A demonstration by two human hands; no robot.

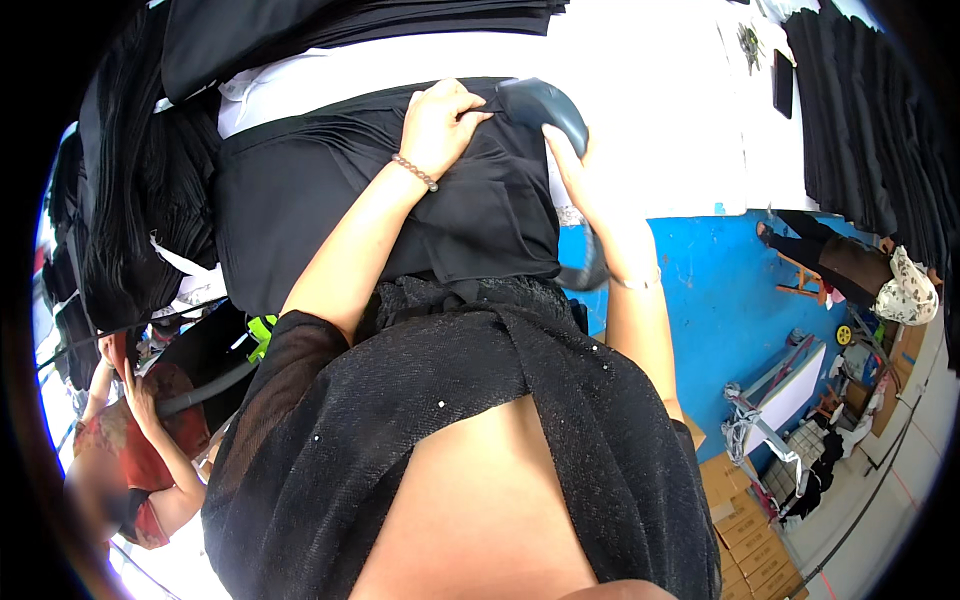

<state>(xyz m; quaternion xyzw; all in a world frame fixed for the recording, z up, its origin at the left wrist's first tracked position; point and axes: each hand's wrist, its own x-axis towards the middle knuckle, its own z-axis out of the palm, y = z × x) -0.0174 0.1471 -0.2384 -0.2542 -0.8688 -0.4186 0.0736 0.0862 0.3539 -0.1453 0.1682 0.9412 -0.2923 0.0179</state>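
Black folded garments (340,190) lie in a layered pile across the near edge of the white table, reaching down to my waist. My left hand (438,125), with a beaded bracelet on its wrist, pinches the black cloth near the pile's far edge, thumb against fingers. My right hand (582,170) grips a rounded dark blue-grey handheld tool (545,108), its thumb along the near side. The tool's front end rests at or just over the cloth, right of my left fingers; its underside is hidden. A ribbed grey hose (588,268) hangs below, beside my right wrist.
More black cloth stacks (350,35) lie at the table's far side, with others hanging left (130,200) and right (870,120). A dark phone-like slab (782,84) lies on the white table (680,110). Another person (150,440) works at lower left. Cardboard boxes (750,540) stand lower right.
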